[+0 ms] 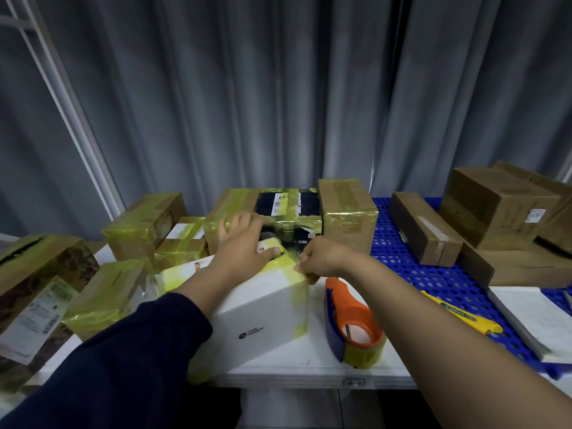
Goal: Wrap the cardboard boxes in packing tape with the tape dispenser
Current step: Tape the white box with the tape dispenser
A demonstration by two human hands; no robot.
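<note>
**A:** What's around you?

**B:** A grey curtain [278,88] hangs behind and a white tabletop [309,366] is under me. Taped boxes [346,212] are stacked just past my grips, and plain brown boxes [424,227] sit off to the right.

**A:** And the box in hand?

**B:** The white box [263,311] lies under both grips, its long axis running from near-left out to far-right. My left grip [244,243] is spread flat on its far end, thumb pressing down. My right grip [322,257] sits at the far right corner, fingers curled, pinching the yellow tape strip [298,280].

**A:** The dispenser?

**B:** The tape dispenser [353,323] lies untouched on the tabletop, just beside the box and nearer me than my right grip. I'd say that grip is the one to pull back for it.
</note>
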